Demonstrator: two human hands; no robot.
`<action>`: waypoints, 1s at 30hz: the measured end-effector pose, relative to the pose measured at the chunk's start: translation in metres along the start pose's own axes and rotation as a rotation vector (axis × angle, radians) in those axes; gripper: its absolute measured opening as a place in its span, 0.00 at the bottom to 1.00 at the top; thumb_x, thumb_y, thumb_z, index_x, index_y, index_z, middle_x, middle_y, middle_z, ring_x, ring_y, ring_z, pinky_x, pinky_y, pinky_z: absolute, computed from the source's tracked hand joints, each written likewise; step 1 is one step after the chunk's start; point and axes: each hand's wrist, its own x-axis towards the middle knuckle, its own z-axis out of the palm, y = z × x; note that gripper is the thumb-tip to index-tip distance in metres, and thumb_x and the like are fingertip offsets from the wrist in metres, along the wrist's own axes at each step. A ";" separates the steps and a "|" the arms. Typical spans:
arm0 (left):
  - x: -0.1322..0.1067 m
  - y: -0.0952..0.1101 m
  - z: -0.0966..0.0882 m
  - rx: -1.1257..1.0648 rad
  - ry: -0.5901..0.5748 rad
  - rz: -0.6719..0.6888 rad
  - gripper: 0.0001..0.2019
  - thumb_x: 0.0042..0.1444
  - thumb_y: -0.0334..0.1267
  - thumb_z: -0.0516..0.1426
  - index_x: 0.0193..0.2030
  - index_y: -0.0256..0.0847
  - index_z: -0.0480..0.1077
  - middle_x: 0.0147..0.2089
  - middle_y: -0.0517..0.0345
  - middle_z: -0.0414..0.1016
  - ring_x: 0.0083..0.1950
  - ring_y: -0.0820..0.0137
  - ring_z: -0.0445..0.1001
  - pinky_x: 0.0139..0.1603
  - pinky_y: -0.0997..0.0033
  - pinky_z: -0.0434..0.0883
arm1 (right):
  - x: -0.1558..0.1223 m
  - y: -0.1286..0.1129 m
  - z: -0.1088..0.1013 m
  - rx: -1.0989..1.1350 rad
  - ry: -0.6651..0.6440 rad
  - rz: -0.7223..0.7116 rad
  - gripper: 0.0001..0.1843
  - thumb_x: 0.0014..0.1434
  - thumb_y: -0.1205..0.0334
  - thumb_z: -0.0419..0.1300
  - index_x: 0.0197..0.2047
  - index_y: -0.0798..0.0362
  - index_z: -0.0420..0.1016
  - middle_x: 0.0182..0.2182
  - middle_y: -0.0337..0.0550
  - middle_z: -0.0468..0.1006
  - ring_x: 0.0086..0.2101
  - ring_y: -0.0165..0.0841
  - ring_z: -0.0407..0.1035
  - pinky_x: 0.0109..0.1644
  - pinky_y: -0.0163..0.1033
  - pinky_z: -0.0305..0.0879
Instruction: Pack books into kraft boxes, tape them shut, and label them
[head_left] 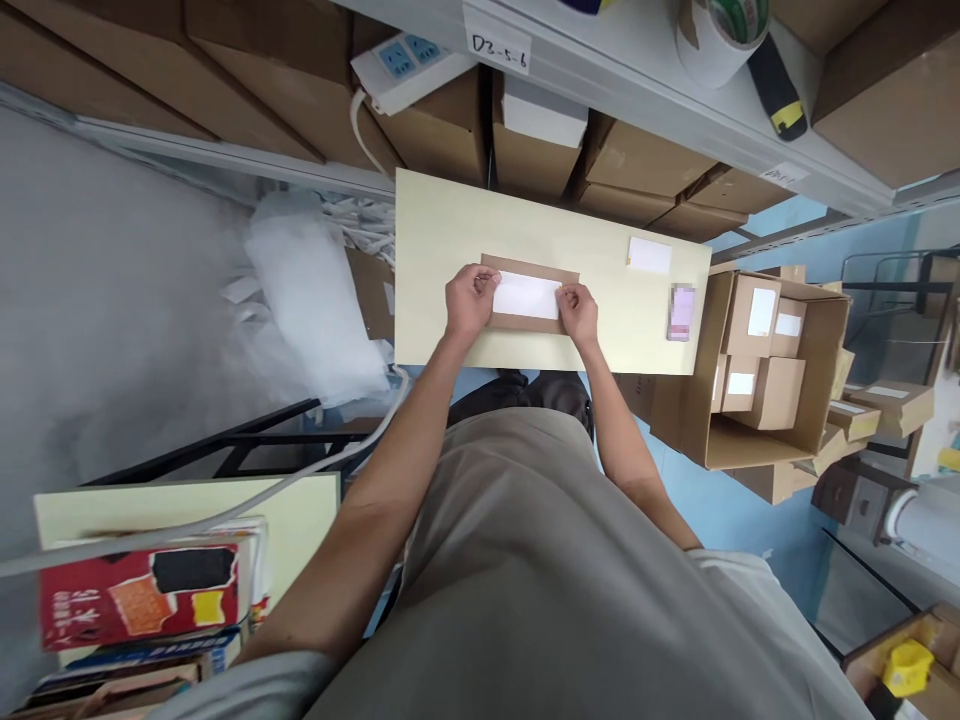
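A flat brown cardboard box (529, 265) rests on the pale yellow table (442, 215) in front of me. Over its top lies a blank-looking white label (527, 297), stretched lengthwise between my hands. My left hand (471, 300) pinches the label's left end between thumb and fingers. At the opposite end, my right hand (577, 312) is closed on the label's right edge. Whether the label is fully pressed onto the cardboard, I cannot tell.
Toward the table's right are a small white card (649, 255) and a pinkish phone-like item (681, 312). An open carton (716, 370) with smaller boxes stands beyond. Clear plastic bags (311, 300) lie left. A shelf (600, 105) overhangs the back; a cable (300, 465) crosses the lower left.
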 end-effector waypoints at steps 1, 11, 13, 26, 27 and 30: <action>-0.001 0.001 0.001 0.002 0.010 0.007 0.02 0.64 0.35 0.65 0.39 0.45 0.77 0.44 0.56 0.81 0.43 0.64 0.76 0.52 0.65 0.74 | 0.000 0.000 0.001 -0.007 0.001 0.002 0.12 0.70 0.49 0.68 0.42 0.47 0.75 0.39 0.40 0.78 0.39 0.35 0.71 0.54 0.42 0.74; 0.002 -0.011 0.015 0.100 0.079 0.043 0.13 0.55 0.33 0.73 0.41 0.47 0.74 0.47 0.56 0.79 0.43 0.63 0.75 0.56 0.59 0.75 | 0.003 -0.005 0.023 -0.133 0.141 0.056 0.15 0.69 0.53 0.72 0.39 0.44 0.70 0.40 0.41 0.79 0.41 0.38 0.74 0.56 0.43 0.74; 0.002 -0.013 0.020 0.128 0.133 0.063 0.09 0.60 0.35 0.70 0.41 0.49 0.74 0.47 0.55 0.78 0.46 0.61 0.77 0.59 0.57 0.76 | 0.002 -0.007 0.029 -0.117 0.180 0.078 0.15 0.70 0.54 0.72 0.39 0.44 0.70 0.42 0.42 0.80 0.42 0.38 0.75 0.56 0.44 0.74; 0.015 -0.017 0.024 0.111 0.258 0.065 0.07 0.61 0.33 0.69 0.46 0.43 0.81 0.54 0.50 0.74 0.45 0.66 0.78 0.61 0.62 0.77 | -0.002 -0.026 0.020 -0.190 0.102 0.206 0.17 0.80 0.56 0.62 0.67 0.48 0.67 0.43 0.43 0.87 0.49 0.45 0.83 0.56 0.46 0.76; 0.018 -0.018 0.023 0.104 0.269 0.045 0.13 0.60 0.32 0.70 0.51 0.43 0.82 0.53 0.50 0.74 0.47 0.64 0.78 0.63 0.61 0.77 | -0.002 -0.027 0.019 -0.233 0.074 0.182 0.17 0.81 0.58 0.59 0.69 0.49 0.66 0.47 0.46 0.88 0.51 0.46 0.83 0.58 0.47 0.77; 0.020 -0.018 0.019 0.083 0.255 0.072 0.26 0.63 0.32 0.66 0.69 0.39 0.78 0.55 0.44 0.78 0.58 0.55 0.80 0.74 0.50 0.73 | -0.011 -0.033 0.020 -0.427 0.025 0.030 0.20 0.82 0.64 0.54 0.72 0.56 0.68 0.61 0.59 0.84 0.60 0.49 0.80 0.67 0.52 0.75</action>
